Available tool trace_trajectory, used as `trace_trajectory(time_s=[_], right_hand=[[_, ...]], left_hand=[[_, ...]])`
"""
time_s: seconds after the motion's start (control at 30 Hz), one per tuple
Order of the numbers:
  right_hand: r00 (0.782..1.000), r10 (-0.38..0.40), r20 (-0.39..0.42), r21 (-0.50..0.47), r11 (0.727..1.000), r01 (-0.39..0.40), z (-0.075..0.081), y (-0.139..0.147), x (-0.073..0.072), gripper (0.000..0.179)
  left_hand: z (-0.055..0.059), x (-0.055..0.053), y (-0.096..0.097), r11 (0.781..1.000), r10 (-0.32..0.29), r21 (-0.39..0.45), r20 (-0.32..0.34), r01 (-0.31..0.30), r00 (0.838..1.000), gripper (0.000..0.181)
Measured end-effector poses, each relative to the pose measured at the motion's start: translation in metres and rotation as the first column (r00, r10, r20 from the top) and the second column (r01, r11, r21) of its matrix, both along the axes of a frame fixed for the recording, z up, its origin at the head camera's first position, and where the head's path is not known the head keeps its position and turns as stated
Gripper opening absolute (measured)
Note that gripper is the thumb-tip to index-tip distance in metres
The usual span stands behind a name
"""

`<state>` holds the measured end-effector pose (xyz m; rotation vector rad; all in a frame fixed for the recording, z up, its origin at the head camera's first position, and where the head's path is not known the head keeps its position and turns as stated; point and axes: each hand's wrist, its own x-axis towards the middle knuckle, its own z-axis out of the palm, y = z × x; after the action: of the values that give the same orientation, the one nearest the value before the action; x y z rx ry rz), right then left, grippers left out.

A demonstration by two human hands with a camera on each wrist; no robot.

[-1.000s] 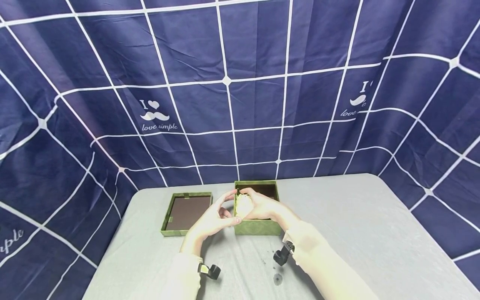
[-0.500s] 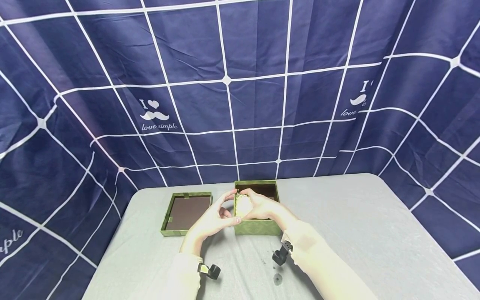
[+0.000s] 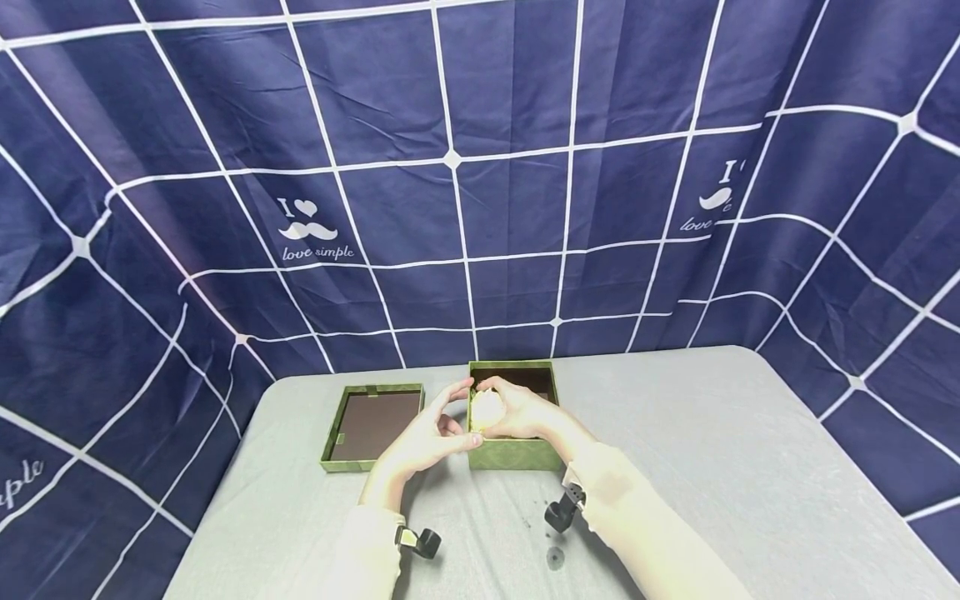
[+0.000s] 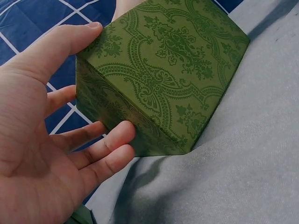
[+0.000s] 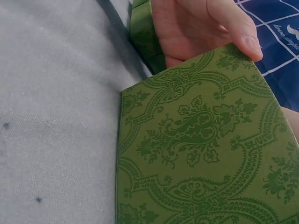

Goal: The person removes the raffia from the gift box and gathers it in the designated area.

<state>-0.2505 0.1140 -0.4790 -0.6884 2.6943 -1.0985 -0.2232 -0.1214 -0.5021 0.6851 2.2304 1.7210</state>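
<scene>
An open green patterned box (image 3: 517, 454) with a dark inside stands near the back of the table. My left hand (image 3: 423, 437) grips its left side; in the left wrist view the thumb lies on the box's (image 4: 168, 74) near top corner and several fingertips touch the side wall. My right hand (image 3: 528, 414) reaches down into the box's left part, its fingers curled round a pale, washed-out thing (image 3: 487, 410) whose kind I cannot tell. In the right wrist view the box's front wall (image 5: 201, 126) hides what the right hand does.
A shallow green lid (image 3: 375, 425), inside upward, lies left of the box on the grey-covered table (image 3: 712, 467). A dark blue curtain (image 3: 517, 208) with white grid lines hangs behind and at both sides. Dark spots (image 3: 555, 558) mark the cloth in front.
The pale thing under my right hand looks slightly smaller and rounder in outline. Both hands, the box and the lid stay almost where they were.
</scene>
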Motion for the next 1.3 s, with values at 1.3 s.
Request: trace_trajectory(time_s=[1.3], right_hand=[[0.985,-0.158,-0.074,-0.260,0.956,0.134,0.029,0.016,0.005,0.057]], left_hand=[[-0.001,0.001,-0.003,0.996,0.034,-0.078,0.011,-0.033,0.999,0.088]])
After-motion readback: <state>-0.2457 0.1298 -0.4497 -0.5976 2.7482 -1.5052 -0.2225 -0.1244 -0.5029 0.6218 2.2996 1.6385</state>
